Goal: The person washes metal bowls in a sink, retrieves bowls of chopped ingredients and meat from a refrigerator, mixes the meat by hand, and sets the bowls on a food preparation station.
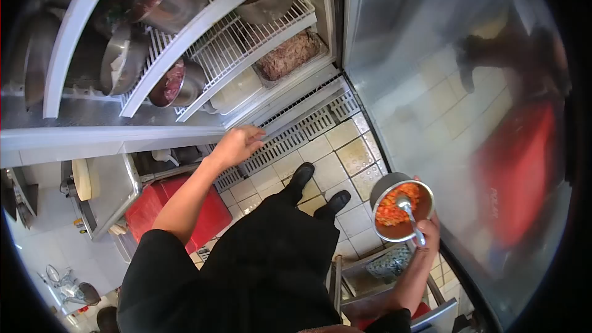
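Observation:
My right hand point(427, 232) holds a round metal pot point(401, 178) from its side and underneath. Chopped orange-red food point(390, 209) fills part of the pot, and a metal spoon point(409, 214) rests in it with its handle over the rim near my fingers. My left hand point(245, 143) is empty, its fingers apart and slightly bent, in front of the open fridge's lower edge. Wire shelves point(231, 55) inside the fridge bear several metal pots, among them a pot with pinkish meat point(174, 83), and a tray of brownish food point(290, 55).
The fridge door point(394, 86) stands open on the right, its metal surface showing blurred reflections. A red bin point(154, 203) and a steel counter point(111, 191) are at the left. A metal cart or drawer point(364, 277) sits below the pot. My shoes point(301, 176) stand on tiles.

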A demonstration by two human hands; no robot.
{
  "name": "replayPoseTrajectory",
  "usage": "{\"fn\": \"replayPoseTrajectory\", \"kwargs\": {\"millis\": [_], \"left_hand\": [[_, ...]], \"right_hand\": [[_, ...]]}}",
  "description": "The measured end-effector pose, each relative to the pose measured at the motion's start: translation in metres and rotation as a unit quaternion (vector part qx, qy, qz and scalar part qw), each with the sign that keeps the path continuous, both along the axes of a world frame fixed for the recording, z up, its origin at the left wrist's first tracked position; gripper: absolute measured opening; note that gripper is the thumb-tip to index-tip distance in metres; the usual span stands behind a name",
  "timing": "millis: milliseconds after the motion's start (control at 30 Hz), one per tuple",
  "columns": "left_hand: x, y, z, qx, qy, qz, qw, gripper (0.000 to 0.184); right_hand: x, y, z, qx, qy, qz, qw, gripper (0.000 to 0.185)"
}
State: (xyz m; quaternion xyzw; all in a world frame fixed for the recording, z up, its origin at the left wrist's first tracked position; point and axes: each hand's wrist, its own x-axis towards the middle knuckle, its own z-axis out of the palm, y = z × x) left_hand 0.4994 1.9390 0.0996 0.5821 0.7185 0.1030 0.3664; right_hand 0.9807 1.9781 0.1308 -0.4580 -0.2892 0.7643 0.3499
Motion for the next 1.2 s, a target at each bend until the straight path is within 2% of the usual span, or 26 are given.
{"fn": "replayPoseTrajectory", "kwargs": {"millis": [67, 167, 300, 367, 500, 600, 700, 800, 933, 967, 1033, 1133, 1200], "left_hand": [[0.003, 0.002, -0.025, 0.042, 0.026, -0.055, 0.997, 0.028], [0.019, -0.004, -0.058, 0.014, -0.019, -0.044, 0.999, 0.028], [0.033, -0.014, -0.092, 0.006, -0.006, -0.124, 0.992, 0.026], [0.039, -0.022, -0.102, -0.010, 0.007, -0.123, 0.992, 0.024], [0.038, -0.039, -0.111, 0.008, 0.023, -0.144, 0.989, 0.024], [0.040, -0.042, -0.099, 0.017, 0.010, -0.129, 0.991, 0.023], [0.035, -0.031, -0.068, 0.061, -0.022, -0.054, 0.996, 0.025], [0.027, 0.010, -0.017, 0.233, -0.005, 0.014, 0.972, 0.033], [0.002, 0.096, 0.038, 0.418, -0.016, 0.082, 0.905, 0.063], [-0.005, 0.118, 0.047, 0.430, 0.020, 0.086, 0.898, 0.067], [-0.017, 0.152, 0.057, 0.449, 0.087, 0.098, 0.884, 0.075], [-0.035, 0.181, 0.052, 0.335, 0.149, 0.126, 0.922, 0.079], [-0.042, 0.186, 0.047, 0.322, 0.176, 0.096, 0.925, 0.079]], "right_hand": [[0.008, 0.007, -0.016, 0.018, -0.007, -0.010, 1.000, 0.110], [0.018, 0.016, -0.037, 0.033, -0.007, -0.027, 0.999, 0.122], [0.030, 0.025, -0.058, 0.054, -0.004, -0.051, 0.997, 0.130], [0.032, 0.029, -0.059, 0.055, 0.017, -0.032, 0.998, 0.137], [0.027, 0.035, -0.057, 0.075, 0.006, -0.032, 0.997, 0.130], [0.031, 0.040, -0.048, 0.068, -0.004, -0.011, 0.998, 0.133], [0.052, 0.041, -0.051, 0.018, 0.007, 0.025, 1.000, 0.133], [0.040, 0.043, -0.035, 0.016, 0.029, 0.012, 0.999, 0.121], [0.084, 0.030, -0.070, 0.028, -0.025, 0.003, 0.999, 0.104], [0.103, 0.028, -0.083, 0.006, -0.044, 0.013, 0.999, 0.100], [0.089, 0.031, -0.063, 0.023, -0.042, 0.017, 0.999, 0.095], [0.088, 0.028, -0.053, 0.035, -0.059, 0.003, 0.998, 0.090], [0.103, 0.026, -0.073, 0.021, -0.053, -0.024, 0.998, 0.089]]}}
